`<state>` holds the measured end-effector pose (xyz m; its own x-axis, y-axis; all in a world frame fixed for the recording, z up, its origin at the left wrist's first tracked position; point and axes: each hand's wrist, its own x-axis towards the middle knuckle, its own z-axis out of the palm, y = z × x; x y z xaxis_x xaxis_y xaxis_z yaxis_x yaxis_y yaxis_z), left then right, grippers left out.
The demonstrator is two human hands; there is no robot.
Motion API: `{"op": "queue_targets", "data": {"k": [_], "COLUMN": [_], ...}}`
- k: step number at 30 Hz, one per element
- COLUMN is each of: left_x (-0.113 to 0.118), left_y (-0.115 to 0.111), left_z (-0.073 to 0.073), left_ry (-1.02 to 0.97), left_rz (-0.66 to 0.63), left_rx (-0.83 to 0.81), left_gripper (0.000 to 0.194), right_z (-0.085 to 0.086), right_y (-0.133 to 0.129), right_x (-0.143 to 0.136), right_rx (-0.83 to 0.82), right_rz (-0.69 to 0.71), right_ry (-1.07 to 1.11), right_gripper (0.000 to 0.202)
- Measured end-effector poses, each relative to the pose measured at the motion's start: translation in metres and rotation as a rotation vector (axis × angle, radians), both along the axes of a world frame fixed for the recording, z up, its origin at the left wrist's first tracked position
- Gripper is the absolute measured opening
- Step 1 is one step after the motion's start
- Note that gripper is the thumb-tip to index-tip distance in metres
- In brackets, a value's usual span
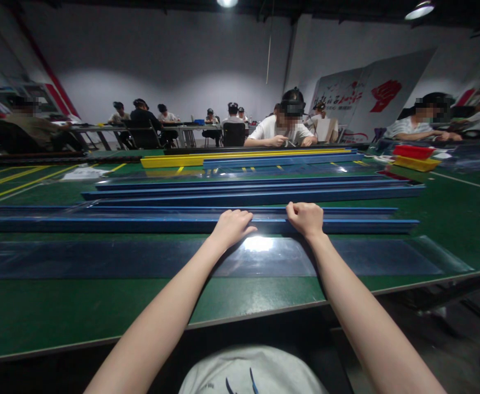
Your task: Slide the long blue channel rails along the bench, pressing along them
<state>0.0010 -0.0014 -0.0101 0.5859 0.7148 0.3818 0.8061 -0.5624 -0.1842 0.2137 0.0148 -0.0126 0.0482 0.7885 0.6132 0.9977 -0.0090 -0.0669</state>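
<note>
Both my hands are on a long blue plastic channel lying crosswise on the green table. My left hand is closed over its near edge, fingers curled down and thumb pointing right. A little way to the right, my right hand is curled into a fist on the same channel. The fingertips are partly hidden behind the hands. Between my forearms and the channel, a clear plastic sheet lies flat along the table. More blue channels lie just beyond, roughly parallel.
Farther back are a yellow strip and another blue strip. Red and yellow bins stand at the back right. A person works across the green table; others sit behind. The table's near edge runs under my forearms.
</note>
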Motion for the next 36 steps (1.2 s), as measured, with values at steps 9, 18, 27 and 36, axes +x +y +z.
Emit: {"op": "queue_targets", "data": {"k": [9, 18, 27, 36], "left_x": [0.0006, 0.0002, 0.0007, 0.0005], "left_y": [0.0009, 0.0008, 0.0001, -0.0002], "left_z": [-0.0006, -0.0006, 0.0012, 0.0006], "left_ry": [-0.006, -0.001, 0.005, 0.002], "left_rz": [-0.004, -0.007, 0.002, 0.002], "left_rx": [0.005, 0.006, -0.012, 0.0], "left_gripper": [0.026, 0.027, 0.026, 0.027], "right_z": [0.0002, 0.0006, 0.0012, 0.0005], "right_y": [-0.0002, -0.0001, -0.0009, -0.0003], "right_x": [-0.0002, -0.0004, -0.0011, -0.0003], "right_rx": [-0.009, -0.012, -0.017, 0.004], "right_rz": [-0.003, -0.006, -0.012, 0.0], "right_ry": [0.003, 0.011, 0.0, 0.004], "right_gripper": [0.044, 0.043, 0.043, 0.043]}}
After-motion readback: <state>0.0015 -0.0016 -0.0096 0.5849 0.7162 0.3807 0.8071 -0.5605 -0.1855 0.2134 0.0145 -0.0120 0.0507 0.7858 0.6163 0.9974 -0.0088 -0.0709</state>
